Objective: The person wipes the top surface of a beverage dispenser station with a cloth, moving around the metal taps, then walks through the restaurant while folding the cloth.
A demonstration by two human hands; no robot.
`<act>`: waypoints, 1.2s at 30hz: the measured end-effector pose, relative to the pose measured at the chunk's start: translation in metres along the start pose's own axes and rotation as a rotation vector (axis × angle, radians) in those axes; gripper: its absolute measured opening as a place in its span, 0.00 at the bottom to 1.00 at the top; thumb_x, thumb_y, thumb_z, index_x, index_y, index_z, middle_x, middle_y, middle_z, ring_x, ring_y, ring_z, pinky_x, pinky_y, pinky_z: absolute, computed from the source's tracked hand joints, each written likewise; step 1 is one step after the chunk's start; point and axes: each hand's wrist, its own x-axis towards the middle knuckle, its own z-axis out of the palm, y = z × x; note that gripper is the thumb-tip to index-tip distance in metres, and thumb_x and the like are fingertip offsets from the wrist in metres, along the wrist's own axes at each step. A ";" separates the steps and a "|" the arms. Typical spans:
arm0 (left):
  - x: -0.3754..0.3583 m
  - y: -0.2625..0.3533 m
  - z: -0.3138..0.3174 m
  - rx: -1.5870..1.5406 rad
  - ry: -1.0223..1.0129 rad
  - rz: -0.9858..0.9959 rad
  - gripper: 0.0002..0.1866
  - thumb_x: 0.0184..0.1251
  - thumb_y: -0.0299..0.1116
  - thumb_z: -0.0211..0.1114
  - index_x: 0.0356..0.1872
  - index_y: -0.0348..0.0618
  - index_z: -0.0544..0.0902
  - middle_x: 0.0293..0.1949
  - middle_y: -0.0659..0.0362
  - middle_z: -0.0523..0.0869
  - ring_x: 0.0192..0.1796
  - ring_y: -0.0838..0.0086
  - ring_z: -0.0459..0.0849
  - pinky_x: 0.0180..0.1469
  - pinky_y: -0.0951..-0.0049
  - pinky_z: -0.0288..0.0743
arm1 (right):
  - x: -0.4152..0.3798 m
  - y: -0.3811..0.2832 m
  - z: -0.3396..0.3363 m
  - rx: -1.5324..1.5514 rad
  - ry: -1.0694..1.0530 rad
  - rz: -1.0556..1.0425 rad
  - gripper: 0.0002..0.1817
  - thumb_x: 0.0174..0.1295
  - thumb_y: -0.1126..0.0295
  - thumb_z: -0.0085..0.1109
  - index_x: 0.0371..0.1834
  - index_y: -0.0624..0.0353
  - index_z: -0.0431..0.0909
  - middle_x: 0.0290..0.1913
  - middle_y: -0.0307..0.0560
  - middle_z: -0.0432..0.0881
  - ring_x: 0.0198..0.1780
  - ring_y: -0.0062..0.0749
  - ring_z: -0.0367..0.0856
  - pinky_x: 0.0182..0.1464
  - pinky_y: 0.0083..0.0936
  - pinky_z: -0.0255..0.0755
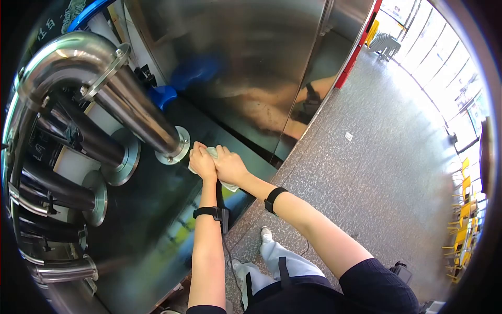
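My left hand (203, 161) and my right hand (230, 165) are side by side over the dark countertop, near its right end. Both are closed on one pale cloth (228, 186), bunched between them with a corner hanging below. Just to the left of my hands stands a shiny metal pipe (138, 112), fixed to the counter by a round flange (184, 142). The dark counter (141, 209) is glossy and reflects light. My palms and most of the cloth are hidden by my fingers.
More flanged pipes (94, 196) rise along the counter's left side. A stainless steel panel (235, 63) stands behind. Something blue (163, 97) lies by the panel. Speckled floor (366, 172) spreads to the right, with yellow chairs (461, 225) at the far edge. A cable (228, 256) hangs from my left wrist.
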 end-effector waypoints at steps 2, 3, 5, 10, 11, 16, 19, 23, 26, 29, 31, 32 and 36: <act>0.002 0.012 0.014 0.016 -0.018 0.018 0.11 0.61 0.29 0.47 0.25 0.38 0.76 0.25 0.47 0.81 0.31 0.50 0.78 0.36 0.53 0.68 | 0.001 0.013 -0.006 -0.022 0.005 0.033 0.17 0.45 0.67 0.60 0.39 0.63 0.76 0.37 0.53 0.73 0.39 0.43 0.76 0.31 0.33 0.77; 0.003 0.015 0.021 0.025 -0.026 0.025 0.11 0.61 0.29 0.47 0.25 0.38 0.76 0.25 0.47 0.81 0.31 0.50 0.78 0.36 0.53 0.68 | 0.002 0.018 -0.008 -0.033 0.006 0.049 0.17 0.45 0.67 0.60 0.39 0.63 0.76 0.36 0.53 0.73 0.39 0.43 0.76 0.31 0.32 0.77; 0.005 0.020 0.031 -0.016 -0.051 0.051 0.10 0.61 0.29 0.48 0.25 0.40 0.76 0.25 0.47 0.80 0.31 0.50 0.78 0.36 0.52 0.68 | 0.001 0.025 -0.011 -0.067 0.069 0.059 0.17 0.45 0.67 0.60 0.38 0.62 0.77 0.36 0.53 0.73 0.39 0.43 0.76 0.31 0.32 0.77; -0.001 0.020 0.041 -0.035 -0.077 0.088 0.08 0.61 0.29 0.50 0.26 0.42 0.77 0.24 0.48 0.79 0.32 0.50 0.78 0.36 0.50 0.68 | -0.006 0.028 -0.015 -0.126 0.084 0.101 0.15 0.45 0.67 0.59 0.37 0.61 0.77 0.35 0.51 0.72 0.38 0.43 0.76 0.31 0.33 0.76; -0.004 0.020 0.040 -0.036 -0.081 0.102 0.08 0.61 0.29 0.50 0.26 0.42 0.76 0.24 0.48 0.79 0.32 0.50 0.78 0.36 0.51 0.68 | -0.009 0.029 -0.017 -0.129 0.085 0.103 0.15 0.46 0.66 0.59 0.37 0.59 0.77 0.36 0.51 0.72 0.38 0.43 0.76 0.31 0.33 0.75; -0.029 0.037 0.033 -0.060 -0.105 0.152 0.08 0.61 0.28 0.49 0.26 0.41 0.76 0.24 0.48 0.79 0.32 0.51 0.77 0.36 0.52 0.68 | -0.031 0.028 -0.029 -0.149 0.076 0.129 0.13 0.45 0.66 0.60 0.35 0.58 0.77 0.35 0.50 0.71 0.38 0.42 0.75 0.32 0.32 0.75; -0.045 0.044 0.027 -0.105 -0.153 0.158 0.08 0.60 0.27 0.48 0.26 0.40 0.76 0.25 0.47 0.78 0.32 0.51 0.77 0.36 0.52 0.68 | -0.048 0.023 -0.036 -0.184 0.066 0.159 0.13 0.44 0.66 0.61 0.33 0.59 0.76 0.34 0.50 0.71 0.38 0.42 0.75 0.32 0.32 0.75; -0.063 0.044 0.013 -0.164 -0.211 0.161 0.07 0.60 0.27 0.49 0.27 0.40 0.76 0.25 0.47 0.79 0.33 0.50 0.78 0.37 0.52 0.69 | -0.066 0.009 -0.041 -0.234 0.096 0.169 0.14 0.40 0.65 0.64 0.30 0.58 0.76 0.34 0.49 0.70 0.38 0.41 0.75 0.31 0.31 0.74; -0.069 0.035 -0.001 -0.215 -0.253 0.169 0.06 0.61 0.27 0.51 0.27 0.41 0.76 0.25 0.47 0.79 0.33 0.51 0.78 0.37 0.52 0.70 | -0.074 -0.008 -0.039 -0.275 0.060 0.184 0.14 0.42 0.64 0.64 0.32 0.56 0.77 0.34 0.49 0.70 0.38 0.42 0.74 0.31 0.33 0.74; -0.071 0.025 -0.021 -0.188 -0.288 0.157 0.06 0.62 0.28 0.51 0.28 0.41 0.76 0.25 0.47 0.79 0.34 0.51 0.78 0.37 0.52 0.70 | -0.079 -0.034 -0.034 -0.294 0.072 0.202 0.13 0.42 0.65 0.63 0.33 0.53 0.78 0.34 0.50 0.70 0.38 0.43 0.74 0.32 0.33 0.74; -0.072 0.014 -0.039 -0.183 -0.308 0.165 0.07 0.63 0.29 0.50 0.29 0.42 0.76 0.26 0.48 0.79 0.34 0.51 0.78 0.38 0.53 0.70 | -0.082 -0.056 -0.029 -0.313 0.089 0.220 0.13 0.43 0.64 0.63 0.34 0.52 0.78 0.35 0.50 0.70 0.38 0.43 0.74 0.32 0.32 0.74; -0.073 0.007 -0.048 -0.193 -0.308 0.165 0.07 0.63 0.28 0.50 0.29 0.42 0.76 0.27 0.48 0.79 0.33 0.51 0.78 0.37 0.54 0.70 | -0.084 -0.065 -0.022 -0.323 0.073 0.231 0.13 0.44 0.65 0.63 0.35 0.52 0.78 0.36 0.50 0.71 0.39 0.43 0.75 0.32 0.32 0.75; -0.074 -0.023 -0.091 -0.229 -0.335 0.104 0.07 0.63 0.30 0.50 0.29 0.42 0.76 0.27 0.47 0.79 0.34 0.50 0.78 0.38 0.53 0.70 | -0.089 -0.115 -0.007 -0.313 0.063 0.199 0.13 0.44 0.65 0.62 0.36 0.51 0.78 0.36 0.50 0.71 0.38 0.42 0.75 0.31 0.32 0.75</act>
